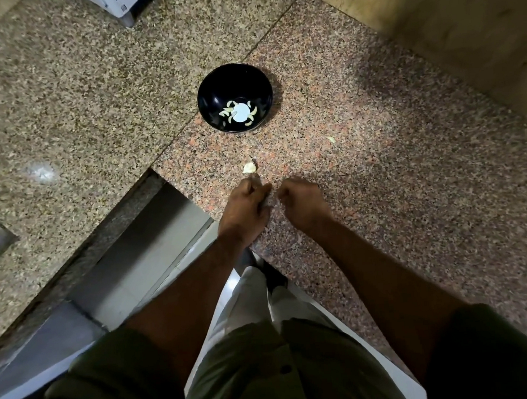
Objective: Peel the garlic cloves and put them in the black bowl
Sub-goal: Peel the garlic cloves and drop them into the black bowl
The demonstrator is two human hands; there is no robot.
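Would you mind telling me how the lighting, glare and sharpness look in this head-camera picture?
Head view: dim overall; a glare patch on the counter at left, a bright reflection in the black bowl; wide-angle bending of the counter edges; slight motion blur on the left hand and right hand.

Glossy black bowl [212,88] on speckled, polished granite counter [377,161]; matt olive cloth sleeve [118,371]

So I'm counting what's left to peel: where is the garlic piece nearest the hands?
In the head view it lies on the counter, just beyond the left hand, between the hands and the black bowl.
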